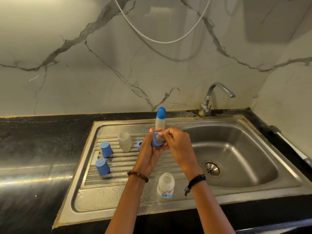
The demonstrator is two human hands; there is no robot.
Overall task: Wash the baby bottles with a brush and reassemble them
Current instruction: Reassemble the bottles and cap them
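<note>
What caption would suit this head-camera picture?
Both hands, left and right, fit a teat into a blue ring over the sink's drainboard.

Home kitchen: steel sink point(253, 130), tap point(213, 97), marble backsplash point(84, 65).

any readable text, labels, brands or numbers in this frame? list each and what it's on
No text can be read here.
Open bottle near the front of the drainboard: blue and white printed label low on its body, too blurred to read.
Capped bottle at the back, open bottle, two blue caps: no print visible.
Blue collar with teat held in both hands: no marking visible.
</note>
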